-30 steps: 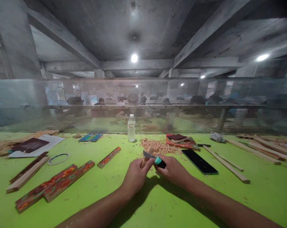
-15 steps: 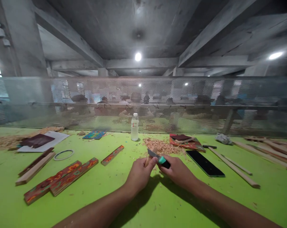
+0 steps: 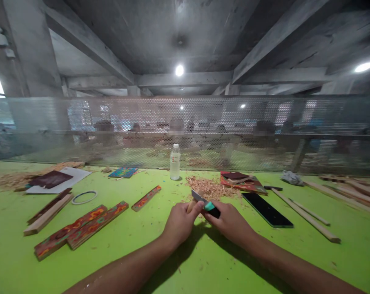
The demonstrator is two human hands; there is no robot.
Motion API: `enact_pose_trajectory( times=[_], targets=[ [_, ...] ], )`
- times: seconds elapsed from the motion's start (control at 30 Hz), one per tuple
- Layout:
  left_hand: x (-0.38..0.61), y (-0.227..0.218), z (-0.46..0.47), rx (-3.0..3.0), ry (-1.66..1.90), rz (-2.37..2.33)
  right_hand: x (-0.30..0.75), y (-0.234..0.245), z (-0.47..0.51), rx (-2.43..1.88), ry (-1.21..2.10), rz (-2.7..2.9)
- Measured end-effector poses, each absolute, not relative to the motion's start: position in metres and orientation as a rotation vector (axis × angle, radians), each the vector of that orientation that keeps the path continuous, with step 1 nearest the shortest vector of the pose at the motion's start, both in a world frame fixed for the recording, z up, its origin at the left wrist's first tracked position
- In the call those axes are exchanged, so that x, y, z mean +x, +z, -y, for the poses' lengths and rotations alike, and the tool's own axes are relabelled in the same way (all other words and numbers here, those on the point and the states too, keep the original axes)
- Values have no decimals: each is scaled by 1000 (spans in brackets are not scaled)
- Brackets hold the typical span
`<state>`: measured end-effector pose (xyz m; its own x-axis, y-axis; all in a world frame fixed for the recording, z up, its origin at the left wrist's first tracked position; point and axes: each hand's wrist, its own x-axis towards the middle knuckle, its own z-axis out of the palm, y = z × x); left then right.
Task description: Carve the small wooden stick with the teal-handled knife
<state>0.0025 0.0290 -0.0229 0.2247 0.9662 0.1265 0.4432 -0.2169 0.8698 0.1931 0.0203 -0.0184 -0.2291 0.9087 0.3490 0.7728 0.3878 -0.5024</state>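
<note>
My left hand [image 3: 180, 222] is closed round a short wooden stick [image 3: 193, 201] that pokes up and away from the fist. My right hand [image 3: 229, 220] grips a knife with a teal and black handle [image 3: 210, 208]. Its grey blade [image 3: 197, 196] lies across the tip of the stick, with my left thumb against the blade's back. Both hands are held just above the green table [image 3: 142, 249], in front of a heap of wood shavings [image 3: 211, 188].
A black phone [image 3: 267, 209] lies right of my hands, with long wooden sticks [image 3: 306, 218] beyond it. Painted wooden strips [image 3: 81, 230] and a tape ring [image 3: 84, 197] lie left. A water bottle [image 3: 174, 162] stands before a mesh screen [image 3: 203, 130]; people sit behind it.
The view has drifted slightly left and down. My hands keep the same grip on stick and knife, the blade staying at the stick's tip.
</note>
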Motion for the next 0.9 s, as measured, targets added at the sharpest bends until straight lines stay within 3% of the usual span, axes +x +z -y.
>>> enact_pose_trajectory(
  times=[0.9],
  targets=[
    [2, -25, -27, 1868, 980, -965, 194, -9, -17, -1239, 432, 2205]
  ],
)
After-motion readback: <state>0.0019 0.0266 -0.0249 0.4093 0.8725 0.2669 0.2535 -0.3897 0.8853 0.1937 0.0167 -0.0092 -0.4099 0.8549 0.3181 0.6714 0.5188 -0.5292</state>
